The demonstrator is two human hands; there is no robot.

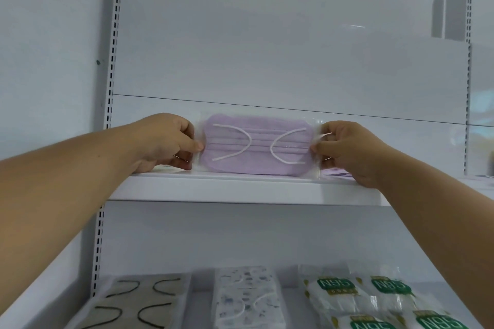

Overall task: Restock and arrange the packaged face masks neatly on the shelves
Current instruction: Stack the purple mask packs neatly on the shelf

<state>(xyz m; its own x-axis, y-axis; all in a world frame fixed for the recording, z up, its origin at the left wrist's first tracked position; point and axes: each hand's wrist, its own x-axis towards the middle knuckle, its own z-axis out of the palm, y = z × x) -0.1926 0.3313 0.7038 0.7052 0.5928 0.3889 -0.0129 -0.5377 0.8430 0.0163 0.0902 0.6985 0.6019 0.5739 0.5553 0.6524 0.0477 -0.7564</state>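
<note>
Head view: lilac mask pack upright on upper shelf, bottom edge on the board near its front lip, flat face toward camera. Pleated lilac mask inside clear wrap, two white ear loops curved inward across the front, clear film margins sticking out at both ends. Left hand pinching left film margin, thumb on the front, fingers curled behind. Right hand pinching right film margin the same way, fingers curled round the edge. Both forearms bare, reaching in from lower corners. Flat lilac packs lying on the same shelf just behind right hand, mostly hidden. White back panel behind, seam line running across it just above the pack; slotted white uprights at left and right edges of the bay; pale wall to the left with a few dark marks. Lower shelf below, holding three groups lying flat: beige packs with black loops at left, patterned white packs in the middle, green-labelled N95 packs at right, print upside down
</note>
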